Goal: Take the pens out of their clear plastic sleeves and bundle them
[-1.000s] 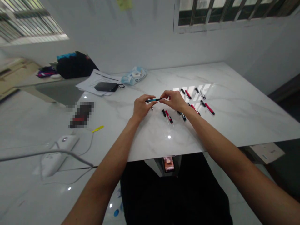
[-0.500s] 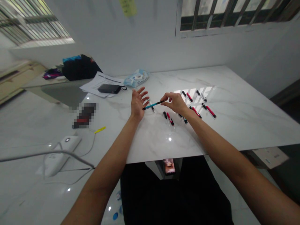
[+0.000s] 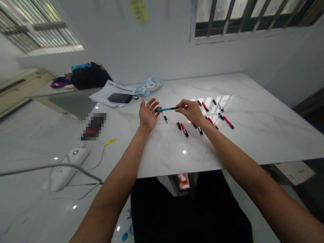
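A blue-and-black pen (image 3: pixel 165 109) is held nearly level above the table, its right end pinched between the fingertips of my right hand (image 3: pixel 191 110). My left hand (image 3: pixel 149 114) is palm up with its fingers spread, and the pen's left end lies at its fingers. Whether that end touches them I cannot tell. Below the pen a white-and-black pen (image 3: pixel 164 115) lies on the table. Nearer to me and to the right lie a red pen (image 3: pixel 184 130) and a black cap (image 3: pixel 179 126). My right wrist partly hides another dark pen (image 3: pixel 199 130).
Several pens and caps, including a red pen (image 3: pixel 228 122), lie on the marble-patterned table (image 3: pixel 260 135). A wipes packet (image 3: pixel 149 86), papers (image 3: pixel 106 91) and a black pouch-like item (image 3: pixel 120 98) are at the back left. A power strip (image 3: pixel 67 172) with cables is at the left.
The pen's left end has risen, so the pen is closer to level. My left hand has shifted slightly left and turned a little. My right hand keeps its pinch.
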A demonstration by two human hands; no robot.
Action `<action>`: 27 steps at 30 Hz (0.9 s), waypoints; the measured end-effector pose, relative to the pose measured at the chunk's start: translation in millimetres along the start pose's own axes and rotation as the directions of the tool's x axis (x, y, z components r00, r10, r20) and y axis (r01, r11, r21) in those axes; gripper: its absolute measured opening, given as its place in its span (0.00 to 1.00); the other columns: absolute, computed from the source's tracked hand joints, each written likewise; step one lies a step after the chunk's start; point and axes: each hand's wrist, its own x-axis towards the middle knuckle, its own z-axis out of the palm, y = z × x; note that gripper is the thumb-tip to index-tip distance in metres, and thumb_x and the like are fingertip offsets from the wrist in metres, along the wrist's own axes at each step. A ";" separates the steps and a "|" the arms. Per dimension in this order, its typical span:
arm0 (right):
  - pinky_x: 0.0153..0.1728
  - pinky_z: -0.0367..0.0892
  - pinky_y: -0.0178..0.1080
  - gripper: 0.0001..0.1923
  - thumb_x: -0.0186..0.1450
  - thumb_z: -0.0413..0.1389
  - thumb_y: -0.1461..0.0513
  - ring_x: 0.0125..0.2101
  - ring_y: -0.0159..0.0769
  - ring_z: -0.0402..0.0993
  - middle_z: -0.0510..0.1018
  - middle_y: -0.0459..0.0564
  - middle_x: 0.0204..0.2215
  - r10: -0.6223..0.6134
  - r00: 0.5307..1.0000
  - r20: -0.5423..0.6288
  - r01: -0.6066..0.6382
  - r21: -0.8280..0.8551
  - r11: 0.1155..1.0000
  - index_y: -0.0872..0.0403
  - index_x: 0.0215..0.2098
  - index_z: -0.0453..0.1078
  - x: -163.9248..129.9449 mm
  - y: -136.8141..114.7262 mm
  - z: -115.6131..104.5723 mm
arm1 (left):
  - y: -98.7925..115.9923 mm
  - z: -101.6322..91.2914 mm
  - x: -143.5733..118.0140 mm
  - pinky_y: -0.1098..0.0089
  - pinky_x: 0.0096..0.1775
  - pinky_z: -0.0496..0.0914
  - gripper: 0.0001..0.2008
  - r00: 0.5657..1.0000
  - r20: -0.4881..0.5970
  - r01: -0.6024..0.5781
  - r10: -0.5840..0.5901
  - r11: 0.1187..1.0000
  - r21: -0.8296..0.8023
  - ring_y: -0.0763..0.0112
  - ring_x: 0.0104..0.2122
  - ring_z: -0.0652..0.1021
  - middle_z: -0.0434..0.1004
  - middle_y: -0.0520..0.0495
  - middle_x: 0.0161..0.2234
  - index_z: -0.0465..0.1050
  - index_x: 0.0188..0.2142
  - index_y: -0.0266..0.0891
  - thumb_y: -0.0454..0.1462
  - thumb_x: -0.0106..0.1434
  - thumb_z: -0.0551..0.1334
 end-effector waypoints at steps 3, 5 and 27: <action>0.40 0.70 0.43 0.07 0.66 0.71 0.57 0.32 0.38 0.77 0.87 0.49 0.34 0.031 0.997 -0.075 -0.029 0.030 0.999 0.51 0.39 0.83 0.7 2.2 0.9 | 2.3 4.9 -4.1 0.59 0.44 0.80 0.46 0.997 0.075 0.022 -0.016 0.997 -0.068 0.59 0.47 0.85 0.85 0.39 0.57 0.75 0.69 0.51 0.71 0.72 0.39; 0.40 0.71 0.43 0.07 0.65 0.72 0.57 0.32 0.38 0.77 0.87 0.49 0.33 0.036 0.995 -0.094 -0.031 0.051 0.998 0.52 0.38 0.83 0.9 2.6 1.2 | 6.1 10.8 -8.5 0.58 0.46 0.79 0.41 0.994 0.105 0.031 -0.018 0.993 -0.116 0.57 0.49 0.85 0.84 0.39 0.58 0.75 0.69 0.51 0.68 0.75 0.42; 0.33 0.66 0.38 0.39 0.70 0.55 0.29 0.26 0.34 0.74 0.79 0.49 0.22 0.072 0.995 -0.068 -0.062 0.140 0.988 0.53 0.27 0.76 0.9 -1.6 -0.1 | 23.0 49.4 -36.0 0.59 0.54 0.70 0.22 0.910 0.273 -0.412 0.310 0.617 0.671 0.54 0.51 0.80 0.83 0.40 0.50 0.74 0.63 0.43 0.51 0.78 0.59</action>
